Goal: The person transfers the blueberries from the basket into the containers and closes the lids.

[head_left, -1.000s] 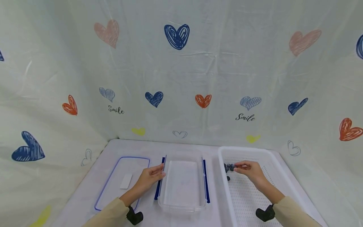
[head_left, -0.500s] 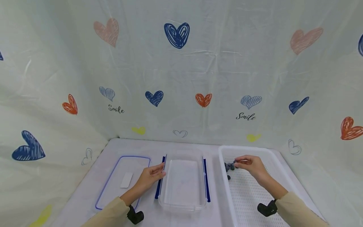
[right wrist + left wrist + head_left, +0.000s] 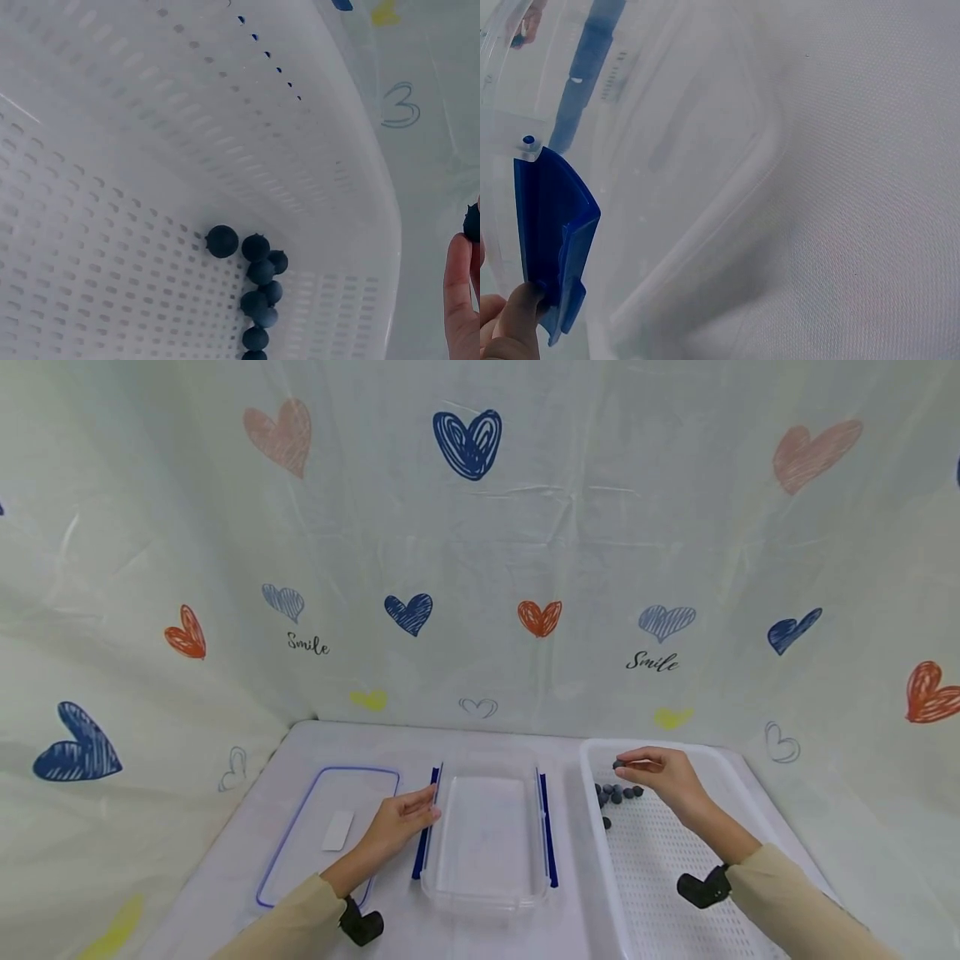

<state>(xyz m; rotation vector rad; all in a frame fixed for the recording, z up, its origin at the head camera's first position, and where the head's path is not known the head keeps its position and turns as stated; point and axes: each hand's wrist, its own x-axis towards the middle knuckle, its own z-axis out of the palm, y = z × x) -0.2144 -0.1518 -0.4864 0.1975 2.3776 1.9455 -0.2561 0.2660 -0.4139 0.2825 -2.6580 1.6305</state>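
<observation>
A person's right hand (image 3: 670, 779) pinches a blueberry (image 3: 618, 764) between thumb and fingers, the fruit at nine o'clock from the hand, above the eleven o'clock corner of a white perforated basket (image 3: 663, 877). More blueberries (image 3: 617, 797) lie in the basket near six o'clock from those fingertips. At their eight o'clock stands a clear container (image 3: 487, 835), its blue latch (image 3: 555, 217) pinched by the left hand (image 3: 397, 827). A blue-rimmed lid (image 3: 311, 839) lies on the bench (image 3: 573, 868) at the container's nine o'clock.

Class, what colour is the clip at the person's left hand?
Dark blue. The clip shows best in the left wrist view.
</observation>
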